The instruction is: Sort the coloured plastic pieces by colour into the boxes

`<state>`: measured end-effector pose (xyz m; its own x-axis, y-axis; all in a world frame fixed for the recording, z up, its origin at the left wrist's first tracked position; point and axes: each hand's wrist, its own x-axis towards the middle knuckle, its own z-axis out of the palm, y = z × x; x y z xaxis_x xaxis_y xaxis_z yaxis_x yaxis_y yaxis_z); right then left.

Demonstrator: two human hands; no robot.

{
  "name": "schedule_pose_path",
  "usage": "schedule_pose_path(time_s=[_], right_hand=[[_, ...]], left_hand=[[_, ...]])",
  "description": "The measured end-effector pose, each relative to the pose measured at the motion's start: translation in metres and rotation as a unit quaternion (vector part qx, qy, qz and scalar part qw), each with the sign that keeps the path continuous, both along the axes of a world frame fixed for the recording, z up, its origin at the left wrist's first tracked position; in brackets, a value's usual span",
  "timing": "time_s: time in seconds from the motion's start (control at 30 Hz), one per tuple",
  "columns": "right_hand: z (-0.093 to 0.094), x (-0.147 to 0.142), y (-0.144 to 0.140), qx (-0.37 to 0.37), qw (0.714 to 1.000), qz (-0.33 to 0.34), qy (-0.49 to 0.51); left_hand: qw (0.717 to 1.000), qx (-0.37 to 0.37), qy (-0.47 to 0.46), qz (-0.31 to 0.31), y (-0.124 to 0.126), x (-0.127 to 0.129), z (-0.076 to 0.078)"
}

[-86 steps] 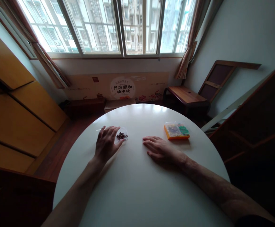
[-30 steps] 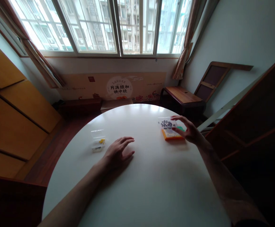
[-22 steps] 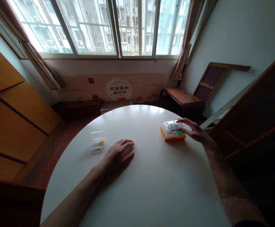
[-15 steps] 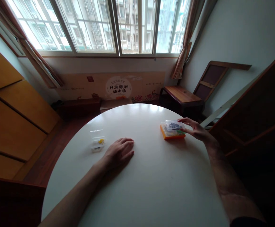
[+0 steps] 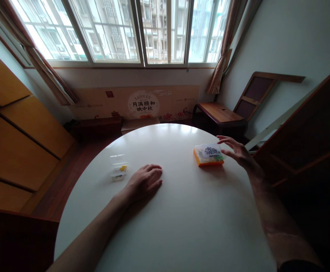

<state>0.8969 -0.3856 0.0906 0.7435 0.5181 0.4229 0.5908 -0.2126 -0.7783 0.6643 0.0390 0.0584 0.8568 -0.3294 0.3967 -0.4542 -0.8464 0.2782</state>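
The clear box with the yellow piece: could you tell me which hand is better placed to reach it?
Probably the left hand: it lies flat just beside the clear box, while the right hand is open by the orange box.

Overexposed daylight from window (image 5: 110, 32), soft glare on far table (image 5: 182, 130) edge, dim room corners, faint arm shadows, wide-angle bending at edges, sharp focus

A single head-worn camera looks forward and down from above the tabletop's (image 5: 165, 226) near edge, close over it, facing across its far edge toward the window (image 5: 142, 30) beyond.
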Motion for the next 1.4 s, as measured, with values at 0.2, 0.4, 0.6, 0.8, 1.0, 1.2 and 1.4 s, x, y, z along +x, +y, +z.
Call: schedule_pose_path(time_s=[0.2,0.4,0.6,0.8,1.0,1.2,1.4], right_hand=[[0.015,-0.041,0.053,0.034,0.985,0.008,-0.168],[-0.007,-0.093,0.123,-0.083,0.958,0.192,-0.194],[-0.040,-0.101,0.143,-0.213,0.927,0.256,-0.172],[-0.038,-0.098,0.141,-0.218,0.927,0.254,-0.170],[-0.039,-0.097,0.142,-0.228,0.925,0.261,-0.160],[-0.039,-0.097,0.143,-0.233,0.924,0.261,-0.156],[-0.039,-0.097,0.143,-0.233,0.923,0.262,-0.159]], left_hand=[[1.000,0.002,0.006,0.000,0.000,0.000,0.001],[1.000,0.011,0.010,0.002,-0.001,-0.003,0.004],[0.999,0.035,-0.006,0.004,0.006,-0.004,0.001],[0.992,0.075,-0.065,0.081,0.046,-0.010,0.017],[0.972,0.059,-0.036,0.226,0.109,-0.041,0.039],[0.973,0.012,0.064,0.221,0.130,-0.050,0.036],[0.974,-0.010,0.042,0.223,0.108,-0.043,0.035]])
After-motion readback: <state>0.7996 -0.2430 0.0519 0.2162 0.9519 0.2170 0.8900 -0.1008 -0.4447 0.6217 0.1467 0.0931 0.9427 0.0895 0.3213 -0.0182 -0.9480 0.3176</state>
